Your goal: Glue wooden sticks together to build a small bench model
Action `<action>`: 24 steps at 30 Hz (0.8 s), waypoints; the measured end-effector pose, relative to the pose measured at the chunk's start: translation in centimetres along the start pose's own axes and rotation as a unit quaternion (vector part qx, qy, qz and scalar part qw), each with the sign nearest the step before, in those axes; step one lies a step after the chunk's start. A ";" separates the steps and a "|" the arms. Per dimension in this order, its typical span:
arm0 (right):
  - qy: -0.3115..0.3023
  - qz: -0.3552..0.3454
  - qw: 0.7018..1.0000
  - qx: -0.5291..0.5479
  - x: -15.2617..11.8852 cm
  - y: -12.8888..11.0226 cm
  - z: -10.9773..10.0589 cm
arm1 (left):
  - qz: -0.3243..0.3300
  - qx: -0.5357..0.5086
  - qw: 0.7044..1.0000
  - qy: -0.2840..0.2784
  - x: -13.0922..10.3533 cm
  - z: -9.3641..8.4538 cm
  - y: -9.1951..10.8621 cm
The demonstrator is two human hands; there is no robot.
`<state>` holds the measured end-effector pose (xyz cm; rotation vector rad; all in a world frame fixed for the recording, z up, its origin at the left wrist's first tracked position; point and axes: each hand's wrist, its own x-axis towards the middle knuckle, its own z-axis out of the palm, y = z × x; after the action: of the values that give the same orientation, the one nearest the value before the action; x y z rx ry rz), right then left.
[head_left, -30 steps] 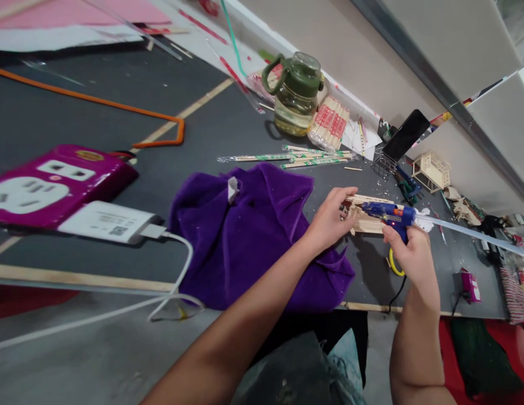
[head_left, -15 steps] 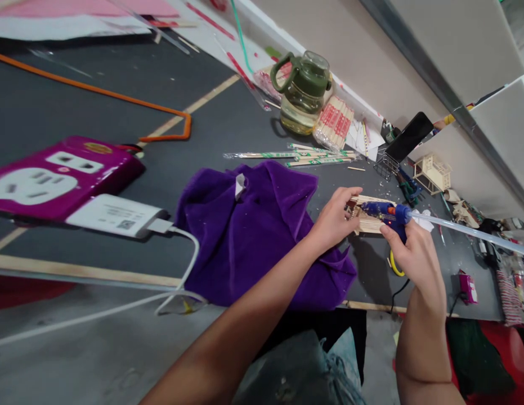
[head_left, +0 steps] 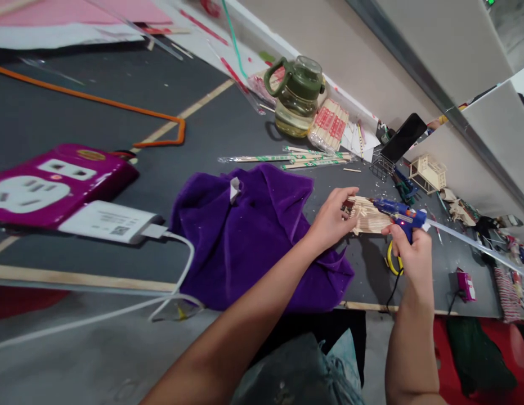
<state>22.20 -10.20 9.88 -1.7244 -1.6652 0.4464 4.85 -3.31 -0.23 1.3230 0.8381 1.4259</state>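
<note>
My left hand [head_left: 332, 220] is closed on the left end of a small model made of thin wooden sticks [head_left: 374, 219], held above the dark tabletop. In my right hand [head_left: 413, 250] is a blue hot glue gun [head_left: 397, 212], my fingers wrapped round its handle. Its nozzle points left, over the upper edge of the stick model; I cannot tell whether it touches. A long clear glue stick [head_left: 468, 239] runs out of the gun's back to the right. Under my left forearm lies a purple cloth [head_left: 249, 242]. Yellow-handled scissors [head_left: 392, 260] rest below the model.
A green-lidded water bottle [head_left: 299, 101] stands at the back beside bundled wooden sticks [head_left: 329, 125]. Wrapped chopsticks [head_left: 304, 157] lie before them. A purple power strip [head_left: 67, 174] with a white charger [head_left: 113, 220] is at left. A phone [head_left: 404, 138] and a wooden frame model [head_left: 428, 173] stand at back right.
The glue gun has drawn back to the right, off the model, showing more of its sticks. My left hand still holds the model in about the same place.
</note>
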 end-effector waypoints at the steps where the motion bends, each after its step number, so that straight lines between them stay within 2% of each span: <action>1: 0.016 0.023 0.998 0.058 -0.1 0.4 0.4 | -0.002 -0.004 1.000 0.002 0.1 0.1 0.0; 5: 0.091 0.089 0.967 0.221 0.2 1.1 2.4 | -0.017 -0.028 0.999 0.006 0.4 0.4 0.2; 11: 0.157 0.137 0.941 0.268 1.5 0.8 4.4 | -0.050 -0.057 0.997 -0.024 0.8 1.2 1.8; 19: 0.178 0.127 0.932 0.288 2.5 1.8 3.0 | -0.049 -0.037 0.996 -0.072 1.4 2.6 3.9; 24: 0.176 0.120 0.913 0.347 3.0 2.6 2.2 | -0.024 0.006 0.997 -0.077 1.5 3.7 4.7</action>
<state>22.96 -6.59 7.20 -1.3570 -0.8805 0.6944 7.59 -3.70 5.28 1.3932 0.7721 1.2658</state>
